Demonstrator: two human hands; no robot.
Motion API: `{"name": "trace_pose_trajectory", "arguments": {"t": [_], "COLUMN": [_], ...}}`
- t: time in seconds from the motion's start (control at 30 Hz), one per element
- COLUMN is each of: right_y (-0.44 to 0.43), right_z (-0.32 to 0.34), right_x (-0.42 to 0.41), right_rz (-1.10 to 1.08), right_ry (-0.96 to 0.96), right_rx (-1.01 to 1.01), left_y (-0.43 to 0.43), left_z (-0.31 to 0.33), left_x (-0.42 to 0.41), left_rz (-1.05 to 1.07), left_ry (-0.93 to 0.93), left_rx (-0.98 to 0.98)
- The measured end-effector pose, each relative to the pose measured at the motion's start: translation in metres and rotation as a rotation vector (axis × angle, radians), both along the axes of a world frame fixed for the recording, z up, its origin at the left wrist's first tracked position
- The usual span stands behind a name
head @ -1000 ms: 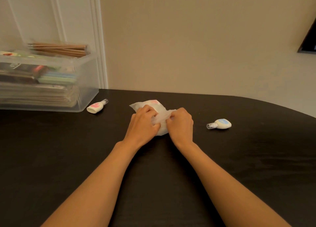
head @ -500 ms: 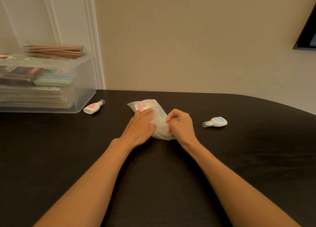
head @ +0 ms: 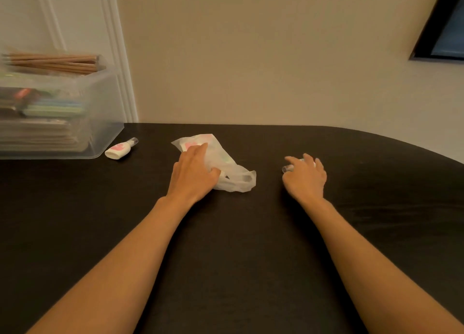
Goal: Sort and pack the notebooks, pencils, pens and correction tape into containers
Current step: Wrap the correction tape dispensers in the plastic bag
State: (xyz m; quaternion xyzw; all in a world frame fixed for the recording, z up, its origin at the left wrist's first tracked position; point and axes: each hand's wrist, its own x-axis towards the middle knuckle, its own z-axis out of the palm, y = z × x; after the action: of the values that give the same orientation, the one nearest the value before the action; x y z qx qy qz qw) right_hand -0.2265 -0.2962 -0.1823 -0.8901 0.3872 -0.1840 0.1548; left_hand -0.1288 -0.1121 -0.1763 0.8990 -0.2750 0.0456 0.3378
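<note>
Presses crumpled translucent white plastic bag onto black desk with flat-fingered left hand; pink contents dimly visible inside. Arches blurred right hand over small white correction tape, only clear tip showing; grip impossible to tell.

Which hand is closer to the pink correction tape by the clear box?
Left. The left hand rests on the plastic bag, right of the pink correction tape; the right hand is farther right, beyond the bag.
</note>
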Motion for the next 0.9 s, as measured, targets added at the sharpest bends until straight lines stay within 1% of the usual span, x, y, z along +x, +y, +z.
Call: {"name": "trace_pose_trajectory", "arguments": {"t": [0.03, 0.07, 0.17, 0.27, 0.33, 0.37, 0.43, 0.5, 0.57, 0.63, 0.67, 0.7, 0.73, 0.77, 0.83, 0.9], "right_y": [-0.007, -0.012, -0.009, 0.003, 0.01, 0.014, 0.023, 0.034, 0.045, 0.052, 0.055, 0.057, 0.058, 0.06, 0.064, 0.067], "right_z": [-0.003, -0.006, -0.006, -0.001, 0.002, 0.003, 0.006, 0.01, 0.018, 0.028, 0.032, 0.032, 0.031, 0.027, 0.02, 0.015], "right_x": [-0.002, -0.002, -0.005, -0.009, -0.01, -0.01, -0.009, -0.01, -0.014, -0.02, -0.023, -0.025, -0.025, -0.023, -0.016, -0.011], "right_rz": [0.02, 0.047, 0.116, 0.172, 0.177, 0.18, 0.22, 0.3, 0.391, 0.529, 0.599, 0.653, 0.679, 0.679, 0.632, 0.564], "right_ry": [0.055, 0.065, 0.094, 0.126, 0.046, -0.028, -0.234, -0.462, -0.634, -0.716, -0.712, -0.675, -0.61, -0.533, -0.428, -0.459], "right_rx": [0.022, 0.017, -0.117, -0.233, -0.211, -0.153, 0.026, 0.238, 0.477, 0.72, 0.809, 0.843, 0.812, 0.737, 0.584, 0.508], "left_y": [0.0, 0.001, 0.006, 0.012, 0.015, 0.016, 0.018, 0.018, 0.018, 0.018, 0.017, 0.017, 0.017, 0.017, 0.016, 0.015], "left_z": [0.0, 0.0, 0.001, 0.0, -0.001, -0.002, -0.004, -0.006, -0.006, -0.006, -0.006, -0.006, -0.006, -0.006, -0.006, -0.005], "left_x": [-0.001, -0.002, -0.006, -0.01, -0.013, -0.014, -0.015, -0.015, -0.014, -0.013, -0.011, -0.01, -0.009, -0.008, -0.006, -0.006], "left_rz": [0.009, 0.019, 0.041, 0.042, 0.02, 0.011, 0.01, 0.022, 0.041, 0.058, 0.06, 0.061, 0.061, 0.06, 0.058, 0.058], "left_ry": [-0.008, -0.022, -0.061, 0.043, 0.086, 0.092, 0.084, 0.072, 0.072, 0.097, 0.109, 0.115, 0.12, 0.126, 0.14, 0.175], "left_rx": [-0.02, -0.044, -0.114, -0.2, -0.212, -0.205, -0.204, -0.21, -0.207, -0.214, -0.223, -0.227, -0.23, -0.231, -0.223, -0.213]}}
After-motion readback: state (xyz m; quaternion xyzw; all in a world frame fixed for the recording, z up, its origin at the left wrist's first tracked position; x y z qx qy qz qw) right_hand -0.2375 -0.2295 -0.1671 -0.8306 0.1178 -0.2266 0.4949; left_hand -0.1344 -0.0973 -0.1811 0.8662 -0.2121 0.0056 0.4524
